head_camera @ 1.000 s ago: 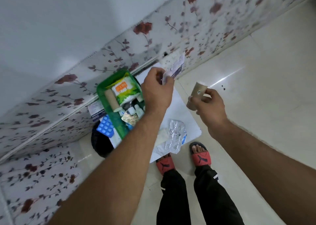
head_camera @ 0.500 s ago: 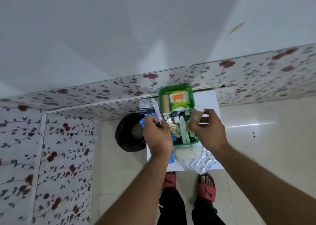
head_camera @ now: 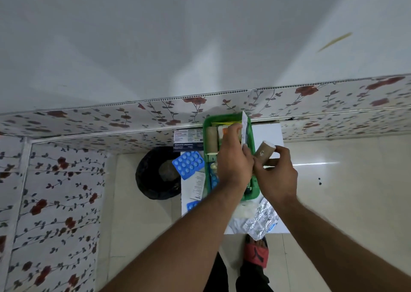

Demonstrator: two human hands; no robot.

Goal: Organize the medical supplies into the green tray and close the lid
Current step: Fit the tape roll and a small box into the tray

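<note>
The green tray (head_camera: 255,190) sits on a small white table (head_camera: 268,134) against the flowered wall. Inside it lie a tan bandage roll (head_camera: 211,141) and other packets, mostly hidden by my hands. My left hand (head_camera: 233,165) hovers over the tray, pinching a thin white packet (head_camera: 244,127) that stands on edge over the tray's right side. My right hand (head_camera: 275,177) is just right of the tray, gripping a second tan bandage roll (head_camera: 263,150).
A blue blister pack (head_camera: 188,164), a printed box (head_camera: 188,140) and a paper leaflet (head_camera: 196,186) lie left of the tray. A silver foil strip (head_camera: 261,221) hangs off the table's near edge. A black bin (head_camera: 158,172) stands on the floor to the left.
The view has swung from tilted to square on the table. My left hand carried the white packet from the tray's left over to its right side. My right hand still holds the roll.
</note>
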